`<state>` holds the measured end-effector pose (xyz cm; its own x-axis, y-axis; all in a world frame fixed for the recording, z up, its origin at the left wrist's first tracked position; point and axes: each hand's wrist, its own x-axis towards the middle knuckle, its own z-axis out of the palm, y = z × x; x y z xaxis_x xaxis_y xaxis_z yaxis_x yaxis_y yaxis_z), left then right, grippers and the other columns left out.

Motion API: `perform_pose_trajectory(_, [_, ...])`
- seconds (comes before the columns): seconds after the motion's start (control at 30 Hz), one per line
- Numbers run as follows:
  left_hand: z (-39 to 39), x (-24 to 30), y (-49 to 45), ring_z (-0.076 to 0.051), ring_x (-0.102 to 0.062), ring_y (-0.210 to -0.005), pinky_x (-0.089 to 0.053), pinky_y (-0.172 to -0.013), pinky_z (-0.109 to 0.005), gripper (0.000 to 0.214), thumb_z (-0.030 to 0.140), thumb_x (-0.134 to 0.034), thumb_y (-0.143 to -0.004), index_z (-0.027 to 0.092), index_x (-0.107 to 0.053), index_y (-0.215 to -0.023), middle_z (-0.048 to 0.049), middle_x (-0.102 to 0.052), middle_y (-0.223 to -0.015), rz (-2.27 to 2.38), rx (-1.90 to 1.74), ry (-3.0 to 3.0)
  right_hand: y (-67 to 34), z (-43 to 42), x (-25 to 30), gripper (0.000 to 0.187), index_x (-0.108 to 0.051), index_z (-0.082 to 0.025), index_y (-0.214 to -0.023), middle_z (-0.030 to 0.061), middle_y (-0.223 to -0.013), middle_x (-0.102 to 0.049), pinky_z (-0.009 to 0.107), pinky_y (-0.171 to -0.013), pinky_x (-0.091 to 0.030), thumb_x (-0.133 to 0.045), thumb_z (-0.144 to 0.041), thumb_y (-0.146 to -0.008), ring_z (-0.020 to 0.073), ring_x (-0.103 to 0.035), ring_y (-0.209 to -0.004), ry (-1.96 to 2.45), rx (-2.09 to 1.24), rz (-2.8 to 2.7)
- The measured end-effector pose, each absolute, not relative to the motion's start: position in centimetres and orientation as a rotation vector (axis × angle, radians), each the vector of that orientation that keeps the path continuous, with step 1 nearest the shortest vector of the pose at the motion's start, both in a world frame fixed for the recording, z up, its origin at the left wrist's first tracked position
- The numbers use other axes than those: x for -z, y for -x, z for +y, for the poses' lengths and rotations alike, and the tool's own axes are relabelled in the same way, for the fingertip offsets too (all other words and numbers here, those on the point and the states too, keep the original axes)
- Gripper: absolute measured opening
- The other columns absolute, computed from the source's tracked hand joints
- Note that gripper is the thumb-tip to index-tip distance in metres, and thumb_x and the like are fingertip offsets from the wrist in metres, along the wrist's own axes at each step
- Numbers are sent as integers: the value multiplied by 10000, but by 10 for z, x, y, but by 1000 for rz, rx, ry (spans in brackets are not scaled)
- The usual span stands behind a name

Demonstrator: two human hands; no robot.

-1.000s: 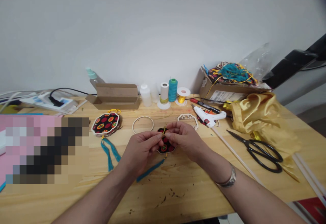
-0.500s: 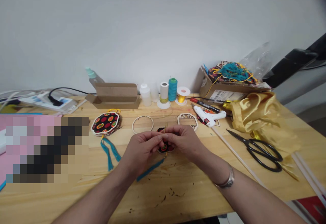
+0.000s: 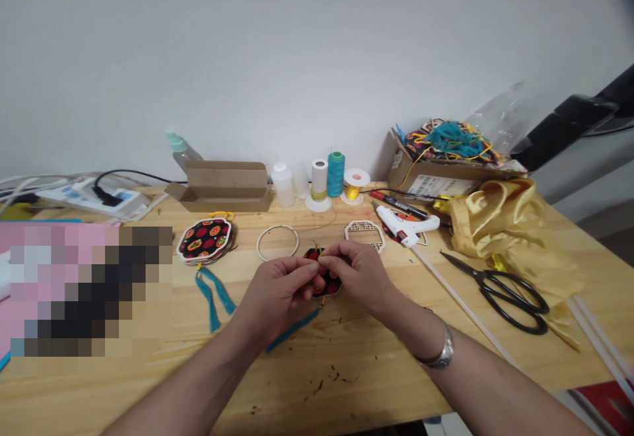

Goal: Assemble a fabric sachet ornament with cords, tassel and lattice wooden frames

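Close together at the middle of the table, my left hand and my right hand pinch with thumb and forefinger at a thin yellow cord. Most of the cord is hidden by the fingertips. Just beneath lies a dark, red-patterned fabric ornament with a pale scalloped edge, partly covered by both hands. A teal tassel trails from its lower side toward my left wrist. Behind the hands, a thin wooden ring and a pale lattice frame lie flat.
A stack of finished-looking ornaments with teal tassels lies left. Thread spools and bottles stand along the wall. On the right are a white glue gun, black scissors, gold fabric and a filled cardboard box.
My fingertips have shifted slightly apart, and more of the ornament's patterned fabric shows between and below them. The strand that rose above the fingers has dropped lower. Other objects stay put.
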<state>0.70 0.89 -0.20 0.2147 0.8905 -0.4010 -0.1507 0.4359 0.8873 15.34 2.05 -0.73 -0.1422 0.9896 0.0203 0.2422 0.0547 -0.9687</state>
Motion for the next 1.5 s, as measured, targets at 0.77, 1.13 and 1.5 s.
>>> perform_pose_trajectory(0.77, [5, -1, -10, -124, -567, -608, -434, -597, -223, 68, 239, -670, -674, 174, -689, -678, -11, -666, -655, 1321, -946, -1219, -152, 20, 5, 113, -614, -184, -633, -21, -591, -583, 226, -524, -389, -567, -203, -734, 109, -512, -558, 1330, -1193, -1454])
perform_pose_trajectory(1.13, [0, 8, -9, -168, -600, -786, -448, -724, -259, 142, 180, -553, -779, 207, -692, -789, -43, -670, -842, 1362, -1082, -2012, -152, 21, 13, 82, -620, -174, -686, -23, -592, -580, 219, -502, -419, -551, -198, -723, 96, -511, -519, 1273, -1305, -1399])
perform_pose_trajectory(1.5, [-2, 3, -5, -136, -618, -665, -484, -614, -231, 189, 287, -501, -829, 181, -619, -930, -13, -681, -778, 1433, -1035, -1681, -151, 21, 13, 87, -630, -165, -720, -13, -623, -594, 215, -495, -425, -546, -187, -717, 97, -523, -532, 1282, -1305, -1394])
